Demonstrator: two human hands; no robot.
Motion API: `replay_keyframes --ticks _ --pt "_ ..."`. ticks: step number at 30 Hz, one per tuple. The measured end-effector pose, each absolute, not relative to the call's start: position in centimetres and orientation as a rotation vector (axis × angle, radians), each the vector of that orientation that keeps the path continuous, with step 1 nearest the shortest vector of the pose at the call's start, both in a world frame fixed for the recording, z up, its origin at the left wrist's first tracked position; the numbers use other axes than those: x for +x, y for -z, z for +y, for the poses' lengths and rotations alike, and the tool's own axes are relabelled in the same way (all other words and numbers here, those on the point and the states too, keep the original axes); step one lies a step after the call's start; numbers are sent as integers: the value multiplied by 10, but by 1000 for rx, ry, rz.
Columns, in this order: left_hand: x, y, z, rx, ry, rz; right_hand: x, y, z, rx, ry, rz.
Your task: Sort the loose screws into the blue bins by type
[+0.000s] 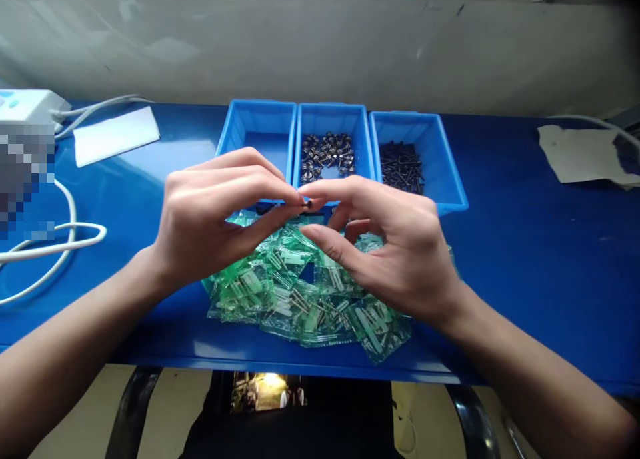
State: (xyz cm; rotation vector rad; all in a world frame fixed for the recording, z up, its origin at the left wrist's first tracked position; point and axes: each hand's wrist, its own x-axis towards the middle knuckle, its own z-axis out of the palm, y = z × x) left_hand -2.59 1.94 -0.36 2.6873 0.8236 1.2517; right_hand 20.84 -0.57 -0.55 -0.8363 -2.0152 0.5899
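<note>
My left hand [220, 216] and my right hand [395, 246] meet above a pile of small green plastic bags [300, 292] on the blue table. The left fingertips pinch a tiny dark part [307, 204]. My right index fingertip touches the same part, and the right thumb stays apart below it. Which hand bears the part I cannot fully tell. The bags hold small white and metal pieces.
Three blue bins stand behind the hands: the left bin [257, 129] looks bare, the middle bin [330, 122] holds metal parts, the right bin [420, 129] holds dark screws. A white device and cables [50, 239] lie at the left. Papers [115, 134] [580, 154] lie at both sides.
</note>
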Motion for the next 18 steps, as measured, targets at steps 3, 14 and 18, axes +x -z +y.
replay_keyframes --ticks 3,14,18 --pt "-22 5 18 2713 -1266 661 202 8 -9 -845 -646 -1927" --pt "-48 3 36 3162 -1056 979 269 -11 35 -1159 505 -1980" --pt "-46 11 36 3173 -942 964 263 -15 22 -857 401 -2360"
